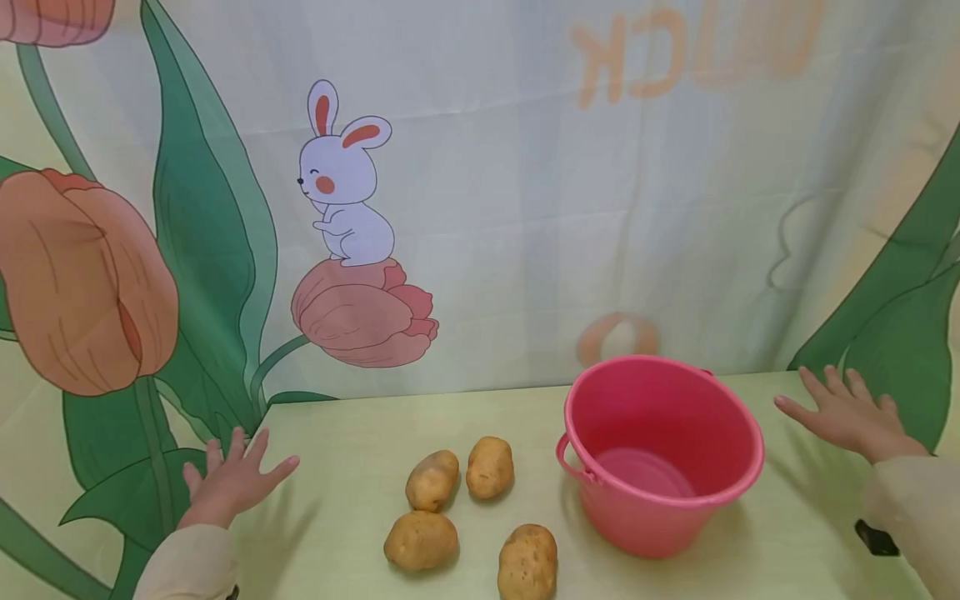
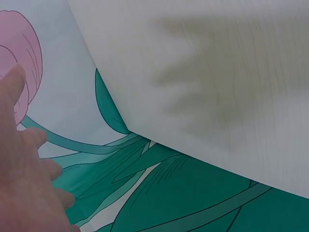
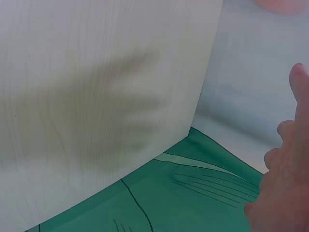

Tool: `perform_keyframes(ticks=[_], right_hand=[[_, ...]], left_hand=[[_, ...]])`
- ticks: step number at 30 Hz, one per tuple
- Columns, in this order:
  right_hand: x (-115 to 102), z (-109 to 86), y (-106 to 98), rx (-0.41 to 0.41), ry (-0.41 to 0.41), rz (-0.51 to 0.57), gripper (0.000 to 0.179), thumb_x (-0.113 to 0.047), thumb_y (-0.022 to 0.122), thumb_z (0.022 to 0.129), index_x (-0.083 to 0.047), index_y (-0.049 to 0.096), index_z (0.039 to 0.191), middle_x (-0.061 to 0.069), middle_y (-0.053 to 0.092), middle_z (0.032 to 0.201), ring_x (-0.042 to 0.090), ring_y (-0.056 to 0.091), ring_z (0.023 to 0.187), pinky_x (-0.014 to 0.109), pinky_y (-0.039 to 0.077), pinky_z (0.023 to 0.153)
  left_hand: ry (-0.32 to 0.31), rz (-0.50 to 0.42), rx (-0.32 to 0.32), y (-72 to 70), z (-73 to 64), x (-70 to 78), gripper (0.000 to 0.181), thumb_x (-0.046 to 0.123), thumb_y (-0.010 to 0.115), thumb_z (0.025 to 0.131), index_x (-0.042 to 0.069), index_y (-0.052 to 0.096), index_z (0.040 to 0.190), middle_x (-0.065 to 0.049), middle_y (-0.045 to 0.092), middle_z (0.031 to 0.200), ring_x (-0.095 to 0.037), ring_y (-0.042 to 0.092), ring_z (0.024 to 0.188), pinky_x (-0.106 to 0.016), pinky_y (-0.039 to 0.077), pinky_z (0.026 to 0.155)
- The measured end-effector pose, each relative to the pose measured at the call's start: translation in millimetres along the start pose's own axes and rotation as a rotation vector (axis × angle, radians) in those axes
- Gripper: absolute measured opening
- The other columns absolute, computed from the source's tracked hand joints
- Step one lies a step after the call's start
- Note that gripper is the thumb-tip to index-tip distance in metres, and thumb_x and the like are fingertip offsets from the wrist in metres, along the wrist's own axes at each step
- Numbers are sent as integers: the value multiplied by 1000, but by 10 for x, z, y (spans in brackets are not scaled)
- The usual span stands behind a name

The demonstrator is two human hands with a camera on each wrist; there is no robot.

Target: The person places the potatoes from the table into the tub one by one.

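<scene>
My left hand [image 1: 231, 483] hovers above the table's left side with its fingers spread, holding nothing. On the far right, my right hand [image 1: 851, 415] is likewise spread in the air, to the right of a pink bucket [image 1: 660, 525]. The bucket stands upright, and its inside shows no contents. Left of it lie several potatoes: one at the back [image 1: 490, 468], one beside it [image 1: 432, 481], another nearer the front [image 1: 421, 541], and one closest to the bucket [image 1: 527, 563]. Each wrist view shows the fingers at the frame's side and a hand's shadow on the tabletop.
The pale wood-grain table [image 1: 330, 450] ends at the back against a hanging cloth [image 1: 487, 208] printed with tulips, leaves and a rabbit [image 1: 348, 183]. A pink handle [image 1: 573, 467] hangs at the bucket's left rim. A black object [image 1: 876, 538] shows under the right sleeve.
</scene>
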State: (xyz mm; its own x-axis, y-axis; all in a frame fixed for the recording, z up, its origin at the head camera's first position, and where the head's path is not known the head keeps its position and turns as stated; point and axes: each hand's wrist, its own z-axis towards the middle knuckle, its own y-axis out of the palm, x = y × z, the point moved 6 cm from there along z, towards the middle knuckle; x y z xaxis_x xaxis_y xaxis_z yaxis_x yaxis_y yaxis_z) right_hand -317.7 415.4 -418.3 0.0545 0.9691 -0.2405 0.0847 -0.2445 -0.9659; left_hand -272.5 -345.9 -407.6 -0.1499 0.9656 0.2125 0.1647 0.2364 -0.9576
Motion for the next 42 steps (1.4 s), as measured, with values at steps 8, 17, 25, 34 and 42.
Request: perform_keyframes(ticks=[8,17,25,34,42], right_hand=[[-103,-29,-32,16,-95,40,87,-61,31,86,0,-1,140,38,-8,136,56,-14,122,74,3,82],[-224,-74,-87,35,-172,99,81,-49,37,90,5,1,139,41,-3,135,57,-5,122,75,14,81],[-407,-121,-248,110,-244,133,75,-41,47,89,13,19,133,42,12,133,57,18,118,68,23,85],[-603,-168,-390,237,-305,117,52,-23,54,87,12,40,122,36,39,121,51,42,103,60,37,79],[-672,-150,-443,219,-292,139,46,-13,55,84,11,43,120,34,45,116,43,55,88,48,48,65]], left_hand=[[17,12,14,59,-24,-78,99,75,31,75,2,12,140,-38,-3,137,-62,-10,119,-75,-10,82],[-5,1,-9,149,-67,-191,98,74,31,76,2,13,140,-37,-4,137,-61,-10,119,-75,-10,82],[-3,1,-10,182,-78,-220,101,77,30,73,3,12,140,-37,-3,137,-61,-9,119,-75,-9,82],[-7,-20,-40,234,-90,-244,102,76,33,73,1,12,140,-37,-3,137,-62,-11,118,-75,-12,82],[8,-30,-29,215,-121,-191,102,76,35,73,0,15,139,-37,1,138,-61,-9,118,-75,-11,82]])
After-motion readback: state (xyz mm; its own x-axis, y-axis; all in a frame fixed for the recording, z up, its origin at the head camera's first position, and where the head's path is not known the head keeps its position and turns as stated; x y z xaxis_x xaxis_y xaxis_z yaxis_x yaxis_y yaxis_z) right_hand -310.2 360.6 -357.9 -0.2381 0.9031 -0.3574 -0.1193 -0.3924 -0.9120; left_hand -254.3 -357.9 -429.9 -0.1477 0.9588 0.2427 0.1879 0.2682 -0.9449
